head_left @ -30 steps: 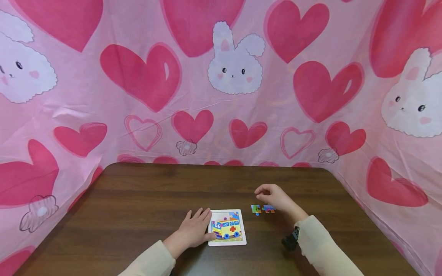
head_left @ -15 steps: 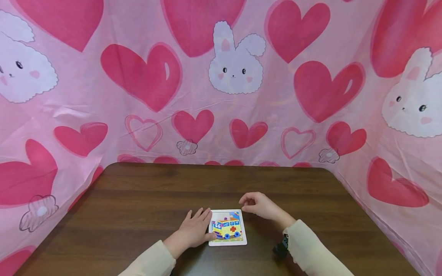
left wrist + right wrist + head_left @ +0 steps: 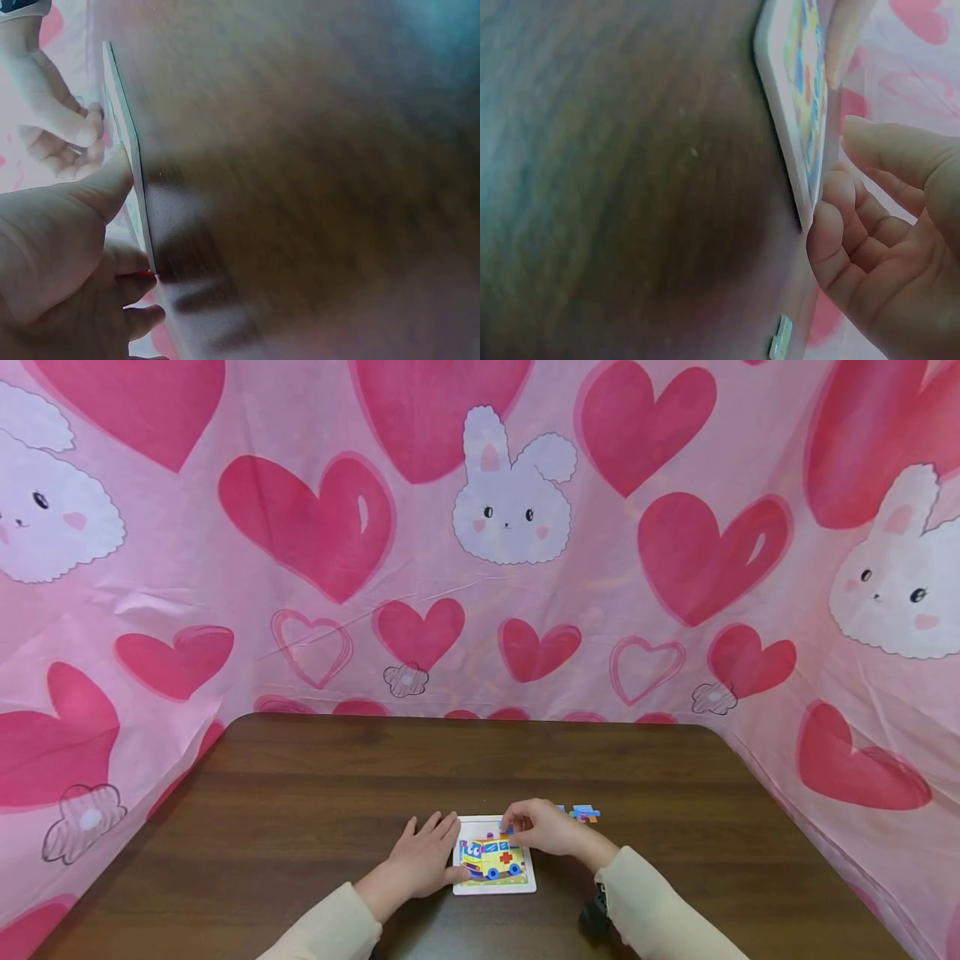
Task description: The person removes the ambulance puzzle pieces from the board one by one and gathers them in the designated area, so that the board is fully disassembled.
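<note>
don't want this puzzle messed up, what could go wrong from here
The right hand is over the puzzle's upper right, so its fingers might nudge neighbouring pieces out of line. A loose piece lies nearby on the table and could get brushed away. If the left hand lifted off, the white frame might slide.

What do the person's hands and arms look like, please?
The left hand and right hand are ungloved. The left sleeve and right sleeve are plain cream; a black device shows at the right one's cuff.
</note>
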`<state>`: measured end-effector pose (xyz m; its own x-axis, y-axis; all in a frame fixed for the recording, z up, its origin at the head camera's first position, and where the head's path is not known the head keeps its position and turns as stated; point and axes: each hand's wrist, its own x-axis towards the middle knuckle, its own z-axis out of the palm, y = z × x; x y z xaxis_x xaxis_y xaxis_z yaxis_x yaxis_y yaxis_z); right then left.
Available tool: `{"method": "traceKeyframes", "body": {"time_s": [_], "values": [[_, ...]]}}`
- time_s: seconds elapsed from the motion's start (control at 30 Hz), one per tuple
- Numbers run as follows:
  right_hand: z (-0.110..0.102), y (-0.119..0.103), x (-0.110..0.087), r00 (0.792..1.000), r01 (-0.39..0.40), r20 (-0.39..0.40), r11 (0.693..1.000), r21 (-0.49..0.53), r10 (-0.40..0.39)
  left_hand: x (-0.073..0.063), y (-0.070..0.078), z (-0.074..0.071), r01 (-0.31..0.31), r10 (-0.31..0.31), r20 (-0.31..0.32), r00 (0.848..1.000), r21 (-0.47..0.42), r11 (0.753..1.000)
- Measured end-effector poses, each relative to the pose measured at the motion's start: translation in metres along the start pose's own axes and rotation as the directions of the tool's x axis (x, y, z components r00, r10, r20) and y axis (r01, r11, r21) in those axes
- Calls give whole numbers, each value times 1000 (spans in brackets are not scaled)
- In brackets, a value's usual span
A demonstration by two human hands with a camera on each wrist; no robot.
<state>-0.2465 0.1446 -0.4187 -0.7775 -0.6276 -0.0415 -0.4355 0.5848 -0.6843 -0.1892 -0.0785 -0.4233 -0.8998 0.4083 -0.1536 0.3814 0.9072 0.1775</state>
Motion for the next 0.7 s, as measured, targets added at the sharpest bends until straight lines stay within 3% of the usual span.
{"method": "traceKeyframes", "body": {"time_s": [0.27,0.7], "values": [[8,-4,3,998,-61,-8,998,-28,61,-1,1,-2,3,-3,6,1000,-6,1000],[13,-6,5,995,-83,-67,991,-102,76,0,0,-1,2,-2,9,1000,-9,1000]]}}
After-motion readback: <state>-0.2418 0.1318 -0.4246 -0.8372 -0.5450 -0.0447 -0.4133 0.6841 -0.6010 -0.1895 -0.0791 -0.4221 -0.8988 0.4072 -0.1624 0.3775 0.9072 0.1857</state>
